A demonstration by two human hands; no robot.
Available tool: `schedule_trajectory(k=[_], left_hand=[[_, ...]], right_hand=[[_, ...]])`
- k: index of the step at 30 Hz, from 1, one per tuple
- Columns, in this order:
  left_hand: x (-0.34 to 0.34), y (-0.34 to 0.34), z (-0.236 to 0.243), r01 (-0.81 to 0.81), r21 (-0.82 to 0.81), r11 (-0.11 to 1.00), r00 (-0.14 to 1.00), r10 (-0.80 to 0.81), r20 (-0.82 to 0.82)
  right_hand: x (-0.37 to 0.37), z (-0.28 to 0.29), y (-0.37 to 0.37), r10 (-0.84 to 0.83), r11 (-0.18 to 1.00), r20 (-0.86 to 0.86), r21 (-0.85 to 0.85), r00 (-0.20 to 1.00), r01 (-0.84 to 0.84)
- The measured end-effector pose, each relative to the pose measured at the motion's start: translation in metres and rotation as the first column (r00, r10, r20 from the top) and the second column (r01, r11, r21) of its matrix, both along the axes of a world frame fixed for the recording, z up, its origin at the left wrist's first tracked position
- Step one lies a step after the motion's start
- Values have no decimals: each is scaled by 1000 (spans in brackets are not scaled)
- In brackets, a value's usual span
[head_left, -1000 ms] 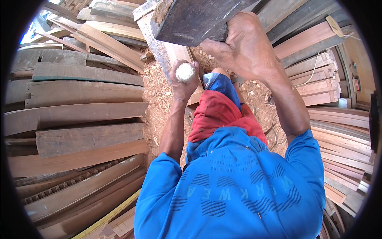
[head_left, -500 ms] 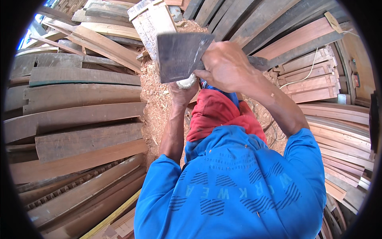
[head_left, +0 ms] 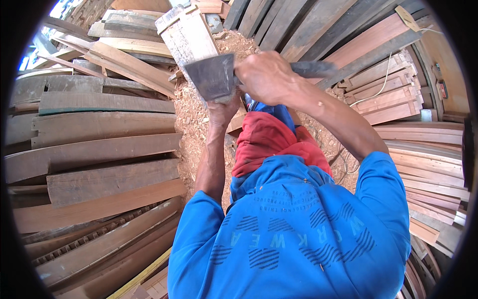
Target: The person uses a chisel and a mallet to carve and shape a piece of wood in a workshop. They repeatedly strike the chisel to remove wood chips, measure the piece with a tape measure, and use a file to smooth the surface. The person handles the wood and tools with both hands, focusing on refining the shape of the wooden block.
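Observation:
My right hand (head_left: 266, 77) is closed round the dark handle of a hatchet (head_left: 211, 77), close to its head. The broad, dark metal blade points left, and the rest of the handle sticks out to the right behind my fist. Just below the blade is my left hand (head_left: 223, 112), its fingers mostly hidden by the metal. It appears closed on something, but the blade covers what it holds. Beyond the blade a pale, worn board (head_left: 191, 37) with a cross strip leans over wood shavings (head_left: 196, 129).
Dark planks (head_left: 107, 122) are stacked along my left. Long grey beams (head_left: 318, 30) run off at the far right. Several reddish panels (head_left: 388, 94) and thin boards (head_left: 423, 164) lie on the right. A pale cable (head_left: 381, 89) crosses the panels.
The hatchet has shifted slightly left and down, and its blade has tilted. The pale round end seen by my left hand before is now hidden behind it.

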State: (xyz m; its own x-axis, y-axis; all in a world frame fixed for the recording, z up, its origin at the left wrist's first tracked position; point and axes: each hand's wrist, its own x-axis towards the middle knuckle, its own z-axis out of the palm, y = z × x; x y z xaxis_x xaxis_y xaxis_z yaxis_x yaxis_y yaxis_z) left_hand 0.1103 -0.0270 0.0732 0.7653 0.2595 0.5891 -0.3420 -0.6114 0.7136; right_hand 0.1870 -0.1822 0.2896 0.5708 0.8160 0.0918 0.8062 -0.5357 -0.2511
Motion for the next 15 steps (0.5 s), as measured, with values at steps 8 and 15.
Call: schedule_trajectory(k=[8, 15], left_hand=[[10, -6, 29, -40, -358, 933, 998, 54, 29], [8, -15, 45, -93, -463, 882, 990, 31, -141]], right_hand=[[2, 58, 0, -33, 903, 93, 429, 995, -10], [4, -8, 5, -53, 999, 69, 1, 996, 53]])
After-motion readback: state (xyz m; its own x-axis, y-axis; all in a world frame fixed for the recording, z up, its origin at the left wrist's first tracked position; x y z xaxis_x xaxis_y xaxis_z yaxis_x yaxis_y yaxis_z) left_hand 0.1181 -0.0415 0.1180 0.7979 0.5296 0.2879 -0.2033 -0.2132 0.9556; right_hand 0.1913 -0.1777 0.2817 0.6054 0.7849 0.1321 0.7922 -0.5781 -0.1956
